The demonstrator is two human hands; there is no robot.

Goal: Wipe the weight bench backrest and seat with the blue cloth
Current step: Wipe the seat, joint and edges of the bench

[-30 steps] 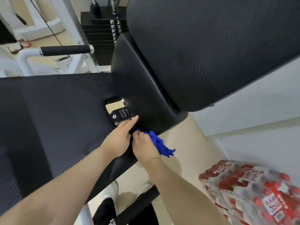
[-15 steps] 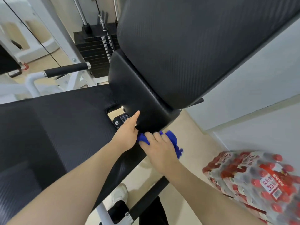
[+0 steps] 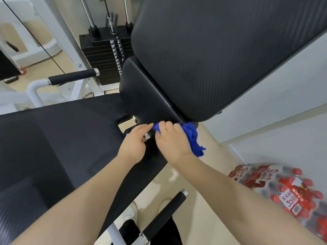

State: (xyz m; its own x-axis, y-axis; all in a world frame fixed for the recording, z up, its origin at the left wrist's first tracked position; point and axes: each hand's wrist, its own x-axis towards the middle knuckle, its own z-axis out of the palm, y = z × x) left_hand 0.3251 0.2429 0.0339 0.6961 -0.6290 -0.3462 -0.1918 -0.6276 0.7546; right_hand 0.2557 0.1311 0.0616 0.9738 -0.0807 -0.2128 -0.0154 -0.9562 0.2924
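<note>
The black padded seat [image 3: 58, 138] spreads across the left and centre. The black backrest [image 3: 212, 55] rises at the upper right, with its lower side face [image 3: 141, 96] meeting the seat. My right hand [image 3: 172, 141] presses the crumpled blue cloth [image 3: 192, 137] against the bottom edge of the backrest, fingers spread over it. A tail of the cloth hangs off to the right. My left hand [image 3: 134, 140] rests on the seat just left of the cloth, index finger stretched toward it, holding nothing.
A black weight stack [image 3: 106, 55] with chrome guide rods stands behind the bench. One black grip handle [image 3: 72, 77] sticks out at the left, another [image 3: 164, 216] below the seat. A shrink-wrapped pack of red-capped bottles [image 3: 290, 193] lies on the floor at the right, by a white wall.
My right hand has opened flatter over the cloth and slid up and left along the backrest's bottom edge. The left hand stays by the seat gap. The camera tilted, showing more of the seat.
</note>
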